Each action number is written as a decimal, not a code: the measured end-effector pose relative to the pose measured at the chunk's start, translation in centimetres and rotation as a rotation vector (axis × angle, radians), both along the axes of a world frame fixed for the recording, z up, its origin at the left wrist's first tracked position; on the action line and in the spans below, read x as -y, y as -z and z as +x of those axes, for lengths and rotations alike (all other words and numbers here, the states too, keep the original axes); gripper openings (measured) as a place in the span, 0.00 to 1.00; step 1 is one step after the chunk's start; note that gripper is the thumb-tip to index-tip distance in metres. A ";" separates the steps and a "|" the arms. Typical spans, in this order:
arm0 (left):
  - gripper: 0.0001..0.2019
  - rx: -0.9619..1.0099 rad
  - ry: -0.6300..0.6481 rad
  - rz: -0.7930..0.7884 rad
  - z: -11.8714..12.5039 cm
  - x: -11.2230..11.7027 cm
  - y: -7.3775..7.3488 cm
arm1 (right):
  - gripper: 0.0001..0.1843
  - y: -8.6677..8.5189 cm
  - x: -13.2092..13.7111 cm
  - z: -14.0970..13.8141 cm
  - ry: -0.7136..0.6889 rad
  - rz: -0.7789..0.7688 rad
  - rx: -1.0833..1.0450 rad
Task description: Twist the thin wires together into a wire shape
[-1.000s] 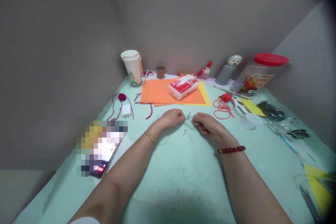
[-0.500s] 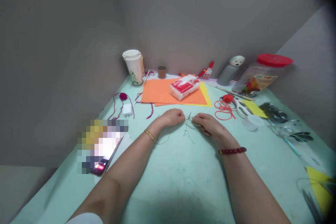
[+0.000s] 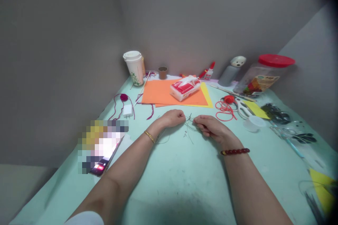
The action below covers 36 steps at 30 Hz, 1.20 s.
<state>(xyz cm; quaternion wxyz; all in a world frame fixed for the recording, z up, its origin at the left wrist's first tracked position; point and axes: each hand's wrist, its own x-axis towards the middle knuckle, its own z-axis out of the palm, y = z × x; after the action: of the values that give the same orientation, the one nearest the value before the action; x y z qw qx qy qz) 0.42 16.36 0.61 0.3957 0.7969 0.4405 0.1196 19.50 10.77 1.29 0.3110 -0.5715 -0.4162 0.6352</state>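
Both my hands rest on the pale green table (image 3: 179, 179), close together near its middle. My left hand (image 3: 173, 118) is closed in a fist, pinching one end of a bundle of thin green wires (image 3: 189, 126). My right hand (image 3: 210, 129) is closed too, its fingertips pinching the other side of the same wires. Loose wire ends stick out between and below the two hands. A gold bangle sits on my left wrist and a dark red bead bracelet on my right.
Behind the hands lie orange paper (image 3: 169, 93), a tissue pack (image 3: 185, 88) and red cord (image 3: 224, 109) by scissors (image 3: 241, 105). A cup (image 3: 134, 66), glue (image 3: 208, 72) and a red-lidded jar (image 3: 261, 75) stand at the back. A phone (image 3: 104, 156) lies left.
Hardly anything differs: both hands stay pinched on the wires at the same spot, with only a slight shift of the view.
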 end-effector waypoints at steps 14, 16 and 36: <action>0.08 -0.258 -0.036 0.190 -1.6 0.7 -2.7 | 0.08 0.2 0.1 0.0 -0.035 0.019 0.129; 0.10 -0.237 -0.051 0.319 -0.9 1.5 -3.3 | 0.08 0.2 0.1 0.0 -0.036 0.022 0.122; 0.09 -0.041 0.229 0.152 -0.4 1.4 -2.5 | 0.10 0.6 0.0 0.5 -0.022 0.015 0.073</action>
<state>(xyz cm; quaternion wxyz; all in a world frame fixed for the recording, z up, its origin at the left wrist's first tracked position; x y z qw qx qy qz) 0.00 15.00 3.08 0.3361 0.8720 0.3442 0.0904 20.02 10.75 0.72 0.2931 -0.5872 -0.4383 0.6142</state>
